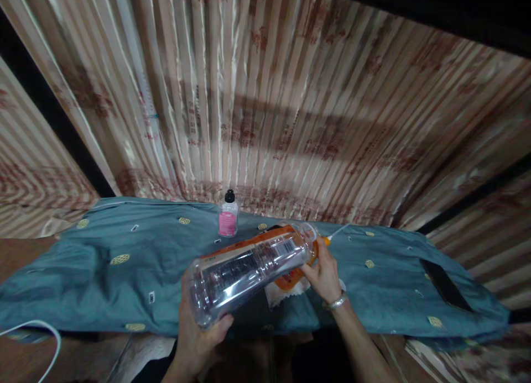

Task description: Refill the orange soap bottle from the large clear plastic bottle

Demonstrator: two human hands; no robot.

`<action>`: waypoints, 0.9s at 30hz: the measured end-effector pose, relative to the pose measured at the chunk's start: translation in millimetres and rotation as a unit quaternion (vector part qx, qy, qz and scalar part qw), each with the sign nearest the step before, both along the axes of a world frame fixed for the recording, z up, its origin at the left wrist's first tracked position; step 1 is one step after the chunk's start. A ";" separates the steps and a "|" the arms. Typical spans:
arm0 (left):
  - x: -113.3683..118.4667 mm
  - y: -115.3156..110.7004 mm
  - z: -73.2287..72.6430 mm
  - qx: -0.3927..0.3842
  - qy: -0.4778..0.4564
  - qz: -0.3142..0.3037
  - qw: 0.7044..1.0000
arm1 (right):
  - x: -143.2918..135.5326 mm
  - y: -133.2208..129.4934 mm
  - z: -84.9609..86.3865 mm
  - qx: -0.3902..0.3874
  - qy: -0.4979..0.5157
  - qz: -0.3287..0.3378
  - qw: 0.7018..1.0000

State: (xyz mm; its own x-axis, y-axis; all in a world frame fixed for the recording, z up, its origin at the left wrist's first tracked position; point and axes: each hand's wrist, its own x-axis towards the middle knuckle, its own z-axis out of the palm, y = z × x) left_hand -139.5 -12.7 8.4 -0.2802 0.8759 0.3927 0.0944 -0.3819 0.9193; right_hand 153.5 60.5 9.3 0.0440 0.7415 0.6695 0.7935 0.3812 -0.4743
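Note:
A large clear plastic bottle [253, 267] with an orange and dark label is held tilted in both hands. My left hand [201, 328] is wrapped round its base at the lower left. Around its neck end, at the upper right, are the fingers of my right hand [323, 269]; a silvery band circles that wrist. Under and behind the bottle lies an orange item [288, 281] on a whitish sheet [277, 297], both partly hidden. Farther back stands a small clear bottle with a pink label [228, 223] and a black cap.
A teal patterned cloth [157, 267] covers the surface. On it, at the right, lies a dark flat phone-like object [444, 284]. Striped curtains [269, 112] hang behind, between dark bars. A white cable [56, 339] curves at the lower left.

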 end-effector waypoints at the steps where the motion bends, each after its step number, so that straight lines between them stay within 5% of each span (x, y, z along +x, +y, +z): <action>1: 0.9 0.4 1.6 0.001 0.001 0.009 1.000 | -0.8 0.1 1.2 0.005 0.000 0.004 1.000; 6: 8.3 -0.3 9.5 -0.017 -0.011 0.039 0.999 | -4.3 -0.5 6.3 0.008 0.008 0.026 1.000; 14: 0.9 2.4 -4.7 -0.010 0.003 0.043 0.999 | -5.0 -0.3 6.1 0.000 0.020 0.032 0.999; 17: 3.6 -0.1 1.8 -0.023 -0.002 0.003 1.000 | -4.5 -0.7 7.0 -0.004 0.022 0.030 0.999; 21: 14.6 -4.2 16.0 -0.028 -0.041 0.058 0.997 | -4.7 -0.9 7.8 -0.010 0.022 0.026 0.999; 27: 16.1 -3.1 21.4 -0.029 -0.041 0.046 0.998 | -7.2 -1.3 7.2 -0.009 0.028 0.023 0.999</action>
State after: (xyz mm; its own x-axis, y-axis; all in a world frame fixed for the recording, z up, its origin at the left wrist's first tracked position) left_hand -123.4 -15.7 29.8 -0.3899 0.8655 0.3146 0.0498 -0.3213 0.9457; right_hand 146.3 59.2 16.5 0.0468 0.7553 0.6537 0.7467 0.4083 -0.5251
